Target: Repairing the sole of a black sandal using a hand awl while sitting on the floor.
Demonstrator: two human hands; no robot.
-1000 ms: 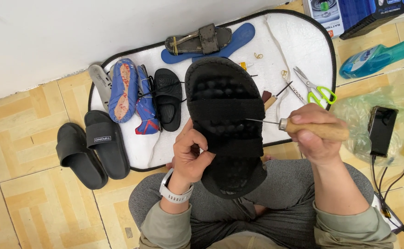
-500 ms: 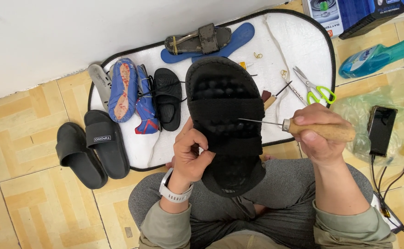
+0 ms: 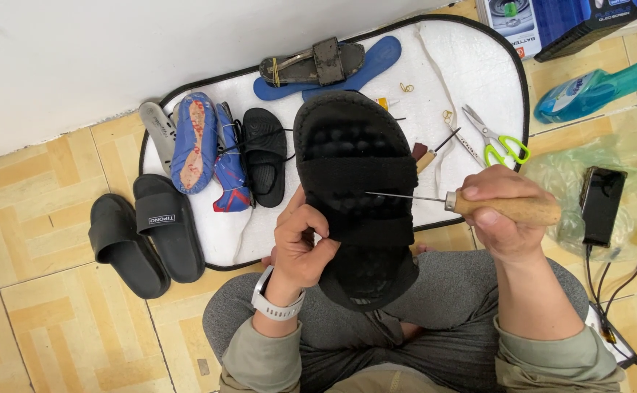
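Observation:
A large black slide sandal (image 3: pixel 355 153) rests on my lap with its toe pointing away from me. My left hand (image 3: pixel 300 244) pinches the left edge of its wide strap; a white watch is on that wrist. My right hand (image 3: pixel 504 215) grips a wooden-handled awl (image 3: pixel 504 207). The awl's thin metal needle points left, and its tip lies over the strap's right half.
A white mat (image 3: pixel 471 65) with a black rim holds several worn sandals, soles, green-handled scissors (image 3: pixel 496 138) and a second small tool. Two black slides (image 3: pixel 147 236) lie on the tiled floor at left. A phone (image 3: pixel 600 205) on a plastic bag, a blue bottle (image 3: pixel 587 91) and a box are at right.
The awl has slid slightly left, so its needle tip reaches further over the strap. My left hand keeps its pinch on the strap's edge.

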